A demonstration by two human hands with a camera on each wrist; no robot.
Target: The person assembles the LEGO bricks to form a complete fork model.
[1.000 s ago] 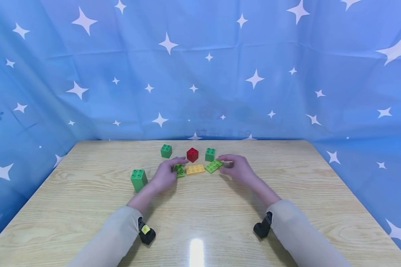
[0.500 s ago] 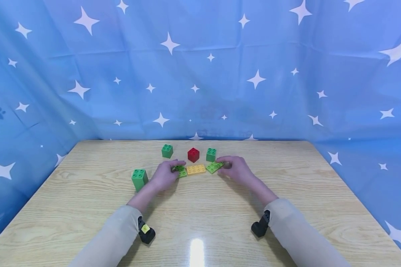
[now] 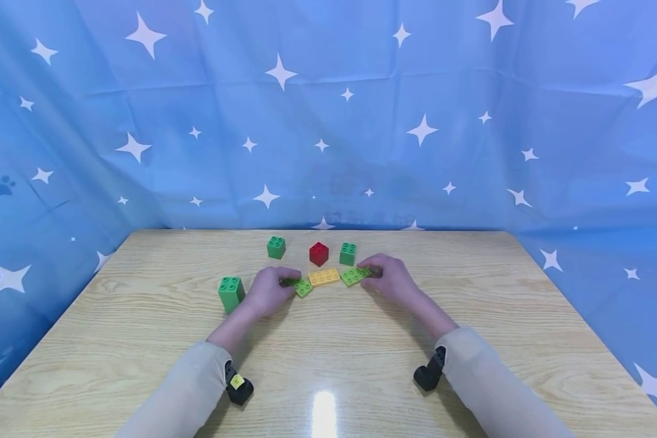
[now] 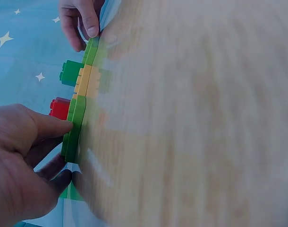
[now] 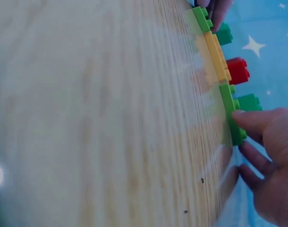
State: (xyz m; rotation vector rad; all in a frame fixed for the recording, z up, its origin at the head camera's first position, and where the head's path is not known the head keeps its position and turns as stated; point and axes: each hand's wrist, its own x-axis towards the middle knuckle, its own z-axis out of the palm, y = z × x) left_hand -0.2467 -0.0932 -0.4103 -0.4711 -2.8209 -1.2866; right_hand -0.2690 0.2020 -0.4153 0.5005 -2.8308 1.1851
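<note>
Three flat toy bricks lie in a row on the table: a light green brick (image 3: 303, 288) at the left, a yellow brick (image 3: 324, 277) in the middle and another light green brick (image 3: 353, 277) at the right. My left hand (image 3: 270, 291) pinches the left green brick by its outer end, its thumb (image 4: 59, 126) against the brick's side. At the row's other end my right hand (image 3: 391, 280) holds the right green brick between thumb (image 5: 250, 119) and fingers. In both wrist views the yellow brick's ends sit right at the green ones.
Behind the row stand a red brick (image 3: 319, 254) and two small green bricks, one at the left (image 3: 276, 247) and one at the right (image 3: 348, 254). A taller green block (image 3: 231, 294) is close beside the left forearm. A starry blue curtain (image 3: 328, 121) hangs past the table's far edge.
The left light green brick has turned and shifted right and nearer me, with the left hand still on it. The yellow brick is slightly more slanted. The right hand has barely moved.
</note>
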